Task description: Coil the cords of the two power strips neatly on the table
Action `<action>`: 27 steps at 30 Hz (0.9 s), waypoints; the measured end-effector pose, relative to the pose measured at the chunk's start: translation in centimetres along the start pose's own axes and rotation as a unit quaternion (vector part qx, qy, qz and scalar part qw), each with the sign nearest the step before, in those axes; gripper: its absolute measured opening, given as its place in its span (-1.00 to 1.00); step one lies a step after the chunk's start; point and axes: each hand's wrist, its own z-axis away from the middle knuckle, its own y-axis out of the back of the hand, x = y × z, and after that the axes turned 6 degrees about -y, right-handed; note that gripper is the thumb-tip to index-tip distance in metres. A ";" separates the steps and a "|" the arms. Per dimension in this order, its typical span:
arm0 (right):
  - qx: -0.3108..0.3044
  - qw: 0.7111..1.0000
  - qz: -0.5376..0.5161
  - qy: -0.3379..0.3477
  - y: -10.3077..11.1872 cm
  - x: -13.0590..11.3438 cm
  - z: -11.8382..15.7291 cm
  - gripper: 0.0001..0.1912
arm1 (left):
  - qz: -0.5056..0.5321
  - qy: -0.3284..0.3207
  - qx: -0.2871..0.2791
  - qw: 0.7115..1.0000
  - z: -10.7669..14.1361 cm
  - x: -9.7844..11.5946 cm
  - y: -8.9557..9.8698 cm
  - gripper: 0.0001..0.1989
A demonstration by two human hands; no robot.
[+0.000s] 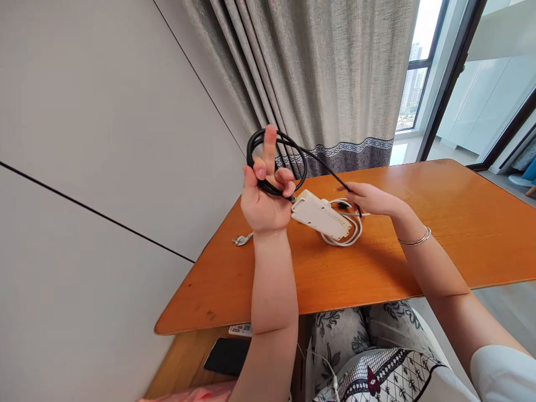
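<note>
Loops of black cable (304, 162) hang on my left hand (268, 190), which is raised above the table with its thumb and some fingers curled round them and one finger pointing up. A straight length of the same cable runs to the right into my right hand (364, 198), whose fingers are closed on it. Just right of my left wrist is a white power strip (320, 215), tilted, with the black cable seeming to meet its near end. Behind and below the strip lies a coiled white cord (355, 231). A white plug (242, 241) rests on the table to the left.
The orange wooden table (419, 245) borders a pale wall (84, 139) on the left and a grey curtain (335, 72) behind. A dark flat object (228, 355) lies below the table's front edge. A glass door frame stands at the right.
</note>
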 end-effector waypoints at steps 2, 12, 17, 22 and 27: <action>0.145 0.989 0.008 0.027 0.1 -0.1 0.0 -0.57 | -0.015 -0.002 0.002 1.000 0.0 0.2 0.1 -0.55; 0.407 0.906 0.040 0.108 0.2 -1.5 1.6 -0.48 | -0.056 0.051 -0.014 0.997 0.4 0.0 0.4 -0.50; 0.322 0.918 0.231 -0.016 0.6 -3.1 3.5 -0.51 | -0.058 0.009 -0.039 0.997 0.4 -0.4 0.0 -0.53; 0.231 0.913 0.333 -0.049 -0.3 -4.9 4.6 -0.55 | -0.071 0.025 -0.038 0.996 0.5 -0.9 -0.3 -0.53; 0.190 0.913 0.360 -0.009 -1.1 -5.5 4.8 -0.57 | -0.032 0.043 -0.067 0.996 0.6 -1.2 -0.3 -0.54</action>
